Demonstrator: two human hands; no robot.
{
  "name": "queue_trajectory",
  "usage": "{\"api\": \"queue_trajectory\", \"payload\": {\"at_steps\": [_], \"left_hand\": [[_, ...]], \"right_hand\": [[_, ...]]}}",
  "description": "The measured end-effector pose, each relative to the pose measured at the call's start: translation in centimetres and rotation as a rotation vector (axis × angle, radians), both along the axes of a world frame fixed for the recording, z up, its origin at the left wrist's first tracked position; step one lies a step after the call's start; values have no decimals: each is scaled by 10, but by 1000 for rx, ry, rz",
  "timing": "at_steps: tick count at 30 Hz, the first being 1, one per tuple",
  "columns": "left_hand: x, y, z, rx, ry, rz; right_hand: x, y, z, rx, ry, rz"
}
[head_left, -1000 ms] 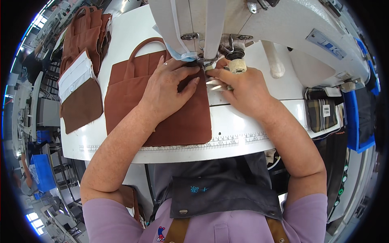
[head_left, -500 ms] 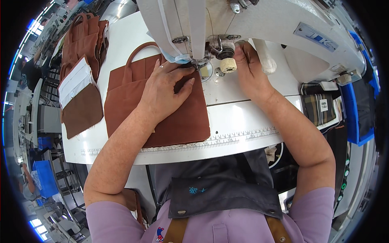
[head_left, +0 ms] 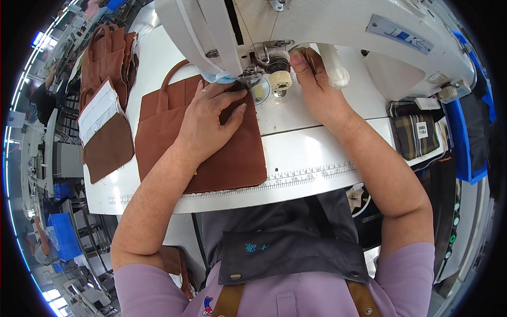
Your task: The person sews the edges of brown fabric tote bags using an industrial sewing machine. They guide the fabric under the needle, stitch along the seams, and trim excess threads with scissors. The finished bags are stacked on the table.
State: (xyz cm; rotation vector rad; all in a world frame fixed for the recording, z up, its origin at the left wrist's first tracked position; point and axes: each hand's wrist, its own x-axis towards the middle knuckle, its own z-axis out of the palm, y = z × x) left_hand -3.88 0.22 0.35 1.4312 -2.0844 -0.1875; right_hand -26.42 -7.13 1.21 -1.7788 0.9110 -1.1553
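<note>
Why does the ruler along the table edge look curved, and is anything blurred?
Head view: the fisheye lens bends the printed ruler strip and darkens the corners; the flat brown fabric bag and left hand are sharp; bright light glares off the white sewing table.

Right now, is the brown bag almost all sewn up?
Done: the bag already has its handle, and finished ones are piled at the table's far left. In hand: the left hand presses a corner under the needle; the right hand reaches behind it. Left: cannot tell how many seams remain.
</note>
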Motion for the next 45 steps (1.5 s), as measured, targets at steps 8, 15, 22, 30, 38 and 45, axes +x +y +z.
{"api": "queue_trajectory", "payload": {"at_steps": [8, 15, 22, 30, 38, 45], "left_hand": [[1, 0, -7, -37, 27, 26], [2, -7, -3, -47, -2, 20], [9, -12, -9, -89, -27, 29], [8, -8, -3, -15, -37, 68], [5, 13, 12, -120, -230, -93], [-21, 46, 35, 207, -350, -188]], "right_hand": [[3, 3, -9, -119, -59, 35], [-7, -4, -14, -178, 275, 131], [-8, -5, -25, -437, 530, 49], [-15, 2, -10, -414, 647, 70], [-12, 0, -20, -552, 550, 14], [-12, 4, -23, -523, 543, 16]]}}
